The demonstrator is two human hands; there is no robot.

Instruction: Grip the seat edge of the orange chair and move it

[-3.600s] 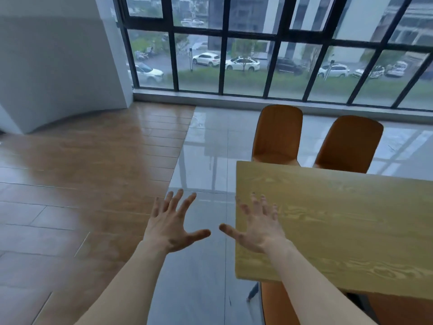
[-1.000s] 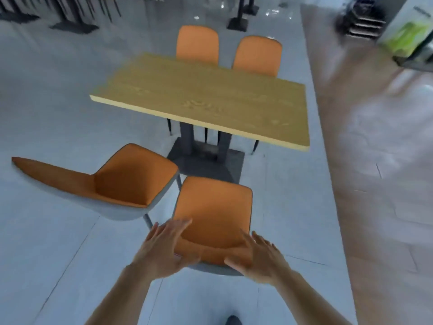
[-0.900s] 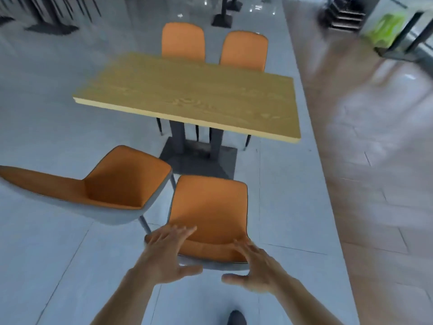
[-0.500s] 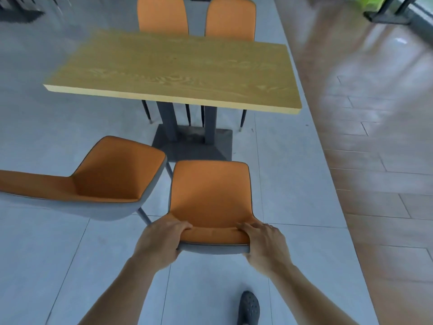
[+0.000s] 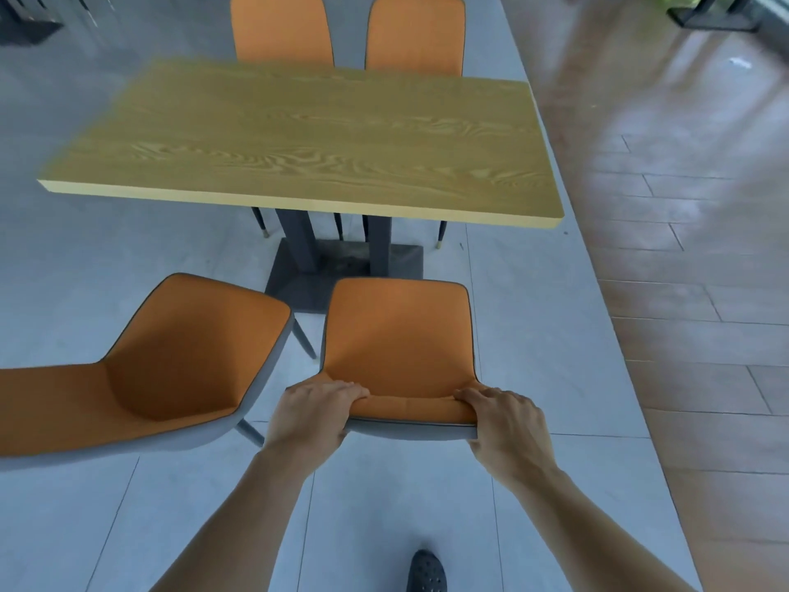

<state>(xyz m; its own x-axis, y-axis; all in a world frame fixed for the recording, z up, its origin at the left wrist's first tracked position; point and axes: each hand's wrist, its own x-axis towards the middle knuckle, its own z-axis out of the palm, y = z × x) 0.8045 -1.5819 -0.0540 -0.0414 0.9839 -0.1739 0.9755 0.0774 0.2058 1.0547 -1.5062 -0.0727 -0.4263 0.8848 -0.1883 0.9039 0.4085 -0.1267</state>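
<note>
Across the upper half of the frame the wooden table (image 5: pixel 307 138) is standing on its dark pedestal base (image 5: pixel 341 267), with two orange chairs (image 5: pixel 281 27) tucked in along its far edge. Pale floor tiles (image 5: pixel 106 527) are filling the left and middle, wood-look flooring (image 5: pixel 691 292) the right.

At lower left a second orange chair (image 5: pixel 179 356) is sitting turned at an angle, just beside the one we are handling. That orange chair (image 5: pixel 399 335) is standing in the lower middle of the frame, its seat facing the table and still apart from the table edge.

We are gripping the top of its backrest with both hands: our left hand (image 5: pixel 311 416) is wrapping its fingers over the left corner, and our right hand (image 5: pixel 508 425) is curling round the right corner, thumbs hidden behind the grey shell.

We are judging the chair as stiff and moderately light: a moulded shell on thin metal legs. The padded orange face is likely giving a little under the fingers, while the grey back looks smoother. Holding both top corners seems the soundest grip for keeping it square.

A dark shoe (image 5: pixel 427 572) is showing at the bottom edge.
</note>
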